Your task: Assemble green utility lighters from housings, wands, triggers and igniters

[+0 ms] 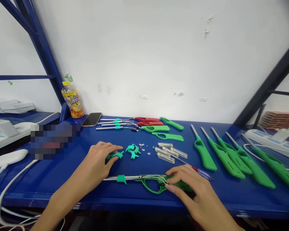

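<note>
My left hand (pixel 99 158) is over the left side of the small parts, thumb and index finger closed around a teal trigger (pixel 118 155). Just right of it lies a loose cluster of teal triggers (pixel 133 150). Near the front edge, my right hand (pixel 191 186) grips an open green lighter handle half (pixel 153 186), its fingertips at the thin white wires inside. A metal lighter tube (pixel 132 178) with a teal collar (pixel 121 179) extends left from that handle. The handle's right end is mostly hidden under my palm.
Clear fuel tanks (pixel 165 157) and a screwdriver (pixel 202 172) lie behind my right hand. Several assembled green lighters (pixel 205 155) line the right. Red handle halves (pixel 149 123), green halves and tubes lie at the back. A phone (pixel 91 119) and bottle (pixel 73 101) stand left, near white cables (pixel 8 186).
</note>
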Demonstrator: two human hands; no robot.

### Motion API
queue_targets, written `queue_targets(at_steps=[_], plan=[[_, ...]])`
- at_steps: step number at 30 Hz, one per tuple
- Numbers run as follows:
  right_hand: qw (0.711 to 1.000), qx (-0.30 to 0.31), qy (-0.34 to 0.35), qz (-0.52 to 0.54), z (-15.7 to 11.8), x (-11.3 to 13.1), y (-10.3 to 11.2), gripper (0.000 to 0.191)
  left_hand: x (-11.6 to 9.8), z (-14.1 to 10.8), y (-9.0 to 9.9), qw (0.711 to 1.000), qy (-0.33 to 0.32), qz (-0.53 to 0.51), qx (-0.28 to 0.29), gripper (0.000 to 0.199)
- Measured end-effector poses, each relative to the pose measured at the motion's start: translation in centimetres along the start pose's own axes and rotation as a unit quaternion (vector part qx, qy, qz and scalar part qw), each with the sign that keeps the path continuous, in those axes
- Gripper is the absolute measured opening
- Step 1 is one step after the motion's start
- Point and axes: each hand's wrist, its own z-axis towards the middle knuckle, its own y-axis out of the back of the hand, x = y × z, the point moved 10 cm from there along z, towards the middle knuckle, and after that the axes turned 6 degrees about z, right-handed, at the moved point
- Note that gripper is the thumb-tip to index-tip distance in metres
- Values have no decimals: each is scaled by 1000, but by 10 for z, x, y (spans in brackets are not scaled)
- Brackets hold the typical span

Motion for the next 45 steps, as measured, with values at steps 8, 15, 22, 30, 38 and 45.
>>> queue_targets(at_steps=[8, 15, 22, 30, 38, 45], plan=[[1000, -6, -5, -15, -1, 4, 0, 19, -11, -13, 23, 996, -1, 3, -89, 32], [1000, -9, -4, -1, 0, 5, 1, 21, -99, -38, 28, 980, -140, -62, -131, 35], [1000, 8, -1, 25, -1, 7, -1, 17, -129, -40, -16, 984, -164, -49, -48, 48], [998, 41, -29, 39, -2, 2, -5, 15, -131, -39, -19, 981, -169, -78, -58, 41], [998, 35, -15, 52, -2, 3, -4, 12, -132, -36, -19, 981, -170, -83, -49, 28], [998, -6, 3, 55, -1, 7, 2, 10, -130, -35, -16, 980, -171, -79, -64, 23]])
